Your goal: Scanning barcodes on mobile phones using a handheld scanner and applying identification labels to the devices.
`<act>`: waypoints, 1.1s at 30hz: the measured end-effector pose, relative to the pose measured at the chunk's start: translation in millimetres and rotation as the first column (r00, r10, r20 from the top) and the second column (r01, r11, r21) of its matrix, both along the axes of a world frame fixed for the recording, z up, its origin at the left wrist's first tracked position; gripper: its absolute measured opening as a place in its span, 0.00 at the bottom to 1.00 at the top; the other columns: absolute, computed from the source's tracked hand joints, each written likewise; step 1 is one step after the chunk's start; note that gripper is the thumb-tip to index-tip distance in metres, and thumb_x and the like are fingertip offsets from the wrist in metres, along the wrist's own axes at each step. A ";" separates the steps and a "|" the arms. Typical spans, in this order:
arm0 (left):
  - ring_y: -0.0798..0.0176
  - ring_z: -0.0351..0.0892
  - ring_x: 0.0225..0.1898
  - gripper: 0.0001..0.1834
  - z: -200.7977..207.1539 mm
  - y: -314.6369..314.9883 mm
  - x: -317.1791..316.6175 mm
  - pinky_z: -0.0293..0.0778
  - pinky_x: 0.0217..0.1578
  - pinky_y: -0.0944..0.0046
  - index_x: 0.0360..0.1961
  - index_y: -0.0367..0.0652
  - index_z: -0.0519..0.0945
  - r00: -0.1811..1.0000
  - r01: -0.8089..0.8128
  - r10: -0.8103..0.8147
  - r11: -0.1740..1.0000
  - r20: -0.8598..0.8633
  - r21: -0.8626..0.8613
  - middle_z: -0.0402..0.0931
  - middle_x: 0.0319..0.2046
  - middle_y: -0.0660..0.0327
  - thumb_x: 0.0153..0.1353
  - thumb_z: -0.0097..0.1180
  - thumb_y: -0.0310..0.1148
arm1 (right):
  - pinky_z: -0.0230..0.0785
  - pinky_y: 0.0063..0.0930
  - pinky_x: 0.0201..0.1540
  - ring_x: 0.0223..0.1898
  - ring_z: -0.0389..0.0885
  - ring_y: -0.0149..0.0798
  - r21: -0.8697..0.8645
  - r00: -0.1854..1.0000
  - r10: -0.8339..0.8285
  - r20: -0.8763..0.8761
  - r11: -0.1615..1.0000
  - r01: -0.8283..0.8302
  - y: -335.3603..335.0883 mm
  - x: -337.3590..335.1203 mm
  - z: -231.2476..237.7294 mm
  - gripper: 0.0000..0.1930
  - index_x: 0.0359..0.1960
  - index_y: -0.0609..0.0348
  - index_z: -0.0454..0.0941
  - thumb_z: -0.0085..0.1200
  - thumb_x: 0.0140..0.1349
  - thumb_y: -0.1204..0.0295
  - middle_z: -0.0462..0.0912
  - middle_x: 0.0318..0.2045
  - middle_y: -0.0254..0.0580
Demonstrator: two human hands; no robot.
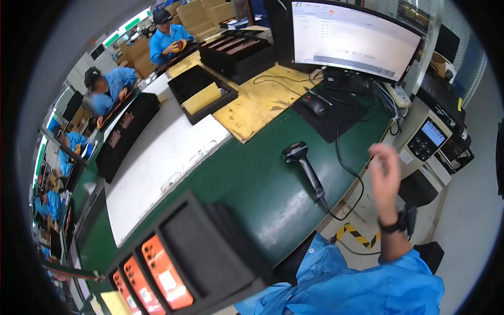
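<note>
Hovering past the right edge of the desk (pixel 252 181), your right hand (pixel 385 178) has loosely curled, released fingers, between the scanner (pixel 310 173) and the printer (pixel 419 149). The scanner lies on the desk, cable (pixel 361 191) attached. At lower left, the black tray (pixel 194 247) holds orange panels (pixel 157 262) in slots. Your left hand is out of view; its grip can't be told.

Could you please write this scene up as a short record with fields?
Left hand: not in view
Right hand: raised, loosely curled, no object visible in it; beside the beige-and-black boxy machine in the picture
Foreground: rectangular black foam tray holding three orange phone-shaped pieces
Tabletop: glossy green surface under a black plastic pistol-shaped barcode scanner
Screen: wide black-framed monitor, lit
People: several in blue jackets, upper left
</note>
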State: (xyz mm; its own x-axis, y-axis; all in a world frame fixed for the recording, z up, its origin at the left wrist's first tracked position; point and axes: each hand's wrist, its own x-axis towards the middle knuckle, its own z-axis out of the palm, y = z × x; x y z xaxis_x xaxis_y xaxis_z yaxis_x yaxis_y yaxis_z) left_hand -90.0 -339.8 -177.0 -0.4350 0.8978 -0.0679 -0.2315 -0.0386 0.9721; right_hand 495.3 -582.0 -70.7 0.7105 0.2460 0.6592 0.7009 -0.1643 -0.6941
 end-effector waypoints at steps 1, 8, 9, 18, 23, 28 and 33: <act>0.50 0.71 0.62 0.31 -6.5 1.4 -1.0 0.68 0.65 0.52 0.68 0.32 0.66 0.998 0.022 -0.023 1.000 0.062 0.011 0.69 0.64 0.50 0.75 0.40 0.47 | 0.71 0.25 0.50 0.44 0.79 0.30 0.080 1.000 -0.019 -0.023 0.997 0.021 -3.1 35.0 -2.7 0.11 0.48 0.63 0.79 0.48 0.66 0.82 0.80 0.45 0.39; 0.57 0.83 0.39 0.20 -29.1 16.6 -26.8 0.81 0.41 0.54 0.54 0.39 0.77 0.969 0.169 -0.172 0.985 0.176 0.030 0.83 0.41 0.56 0.72 0.46 0.43 | 0.72 0.39 0.56 0.52 0.79 0.51 -0.274 0.964 -0.040 0.264 0.955 0.115 149.6 170.8 -71.3 0.19 0.54 0.58 0.77 0.59 0.61 0.70 0.80 0.49 0.48; 0.59 0.84 0.39 0.17 11.6 9.9 4.1 0.81 0.40 0.60 0.51 0.39 0.79 0.966 0.117 -0.092 0.989 0.240 -0.090 0.84 0.43 0.56 0.71 0.49 0.39 | 0.70 0.43 0.58 0.55 0.77 0.54 -0.330 0.947 -0.035 0.320 0.933 0.146 159.5 184.5 -89.1 0.21 0.56 0.56 0.76 0.60 0.59 0.69 0.79 0.52 0.49; 0.58 0.71 0.43 0.13 217.3 -15.2 90.7 0.65 0.47 0.59 0.48 0.35 0.75 0.588 0.770 -0.175 0.419 -0.790 0.481 0.74 0.42 0.54 0.67 0.42 0.27 | 0.69 0.50 0.59 0.58 0.74 0.53 -0.458 0.907 0.023 0.419 0.868 0.190 202.1 191.7 -125.8 0.23 0.54 0.46 0.78 0.62 0.52 0.69 0.76 0.55 0.45; 0.51 0.73 0.61 0.23 236.8 -12.8 229.2 0.62 0.66 0.50 0.58 0.41 0.76 -0.323 0.910 0.202 -0.202 -0.925 -0.361 0.76 0.56 0.51 0.60 0.56 0.33 | 0.71 0.50 0.54 0.55 0.71 0.52 -0.463 0.924 -0.169 0.344 0.825 0.324 205.0 184.5 -121.0 0.23 0.53 0.44 0.80 0.63 0.51 0.66 0.74 0.50 0.43; 0.50 0.72 0.63 0.20 175.6 -3.5 287.0 0.62 0.68 0.52 0.53 0.35 0.77 -0.229 0.766 0.318 -0.524 -0.920 -0.372 0.77 0.56 0.49 0.62 0.50 0.33 | 0.70 0.49 0.57 0.57 0.72 0.54 -0.418 0.933 -0.175 0.315 0.857 0.302 213.4 198.7 -134.7 0.24 0.53 0.45 0.80 0.62 0.50 0.70 0.74 0.54 0.45; 0.51 0.74 0.62 0.19 180.9 -3.9 281.6 0.64 0.68 0.55 0.51 0.33 0.79 -0.234 0.786 0.290 -0.506 -0.928 -0.356 0.78 0.55 0.47 0.61 0.49 0.30 | 0.69 0.50 0.60 0.58 0.72 0.56 -0.394 0.940 -0.139 0.312 0.881 0.261 208.9 194.3 -127.9 0.22 0.54 0.46 0.79 0.60 0.55 0.73 0.74 0.55 0.48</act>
State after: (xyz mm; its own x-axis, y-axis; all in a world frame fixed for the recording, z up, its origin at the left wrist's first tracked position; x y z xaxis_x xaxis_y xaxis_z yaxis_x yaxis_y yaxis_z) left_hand 191.5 -343.7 3.9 0.8459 -0.5254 0.0917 -0.5332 -0.8371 0.1222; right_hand 689.6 -373.1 -198.7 0.5872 0.4159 0.6944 0.7684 -0.5561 -0.3167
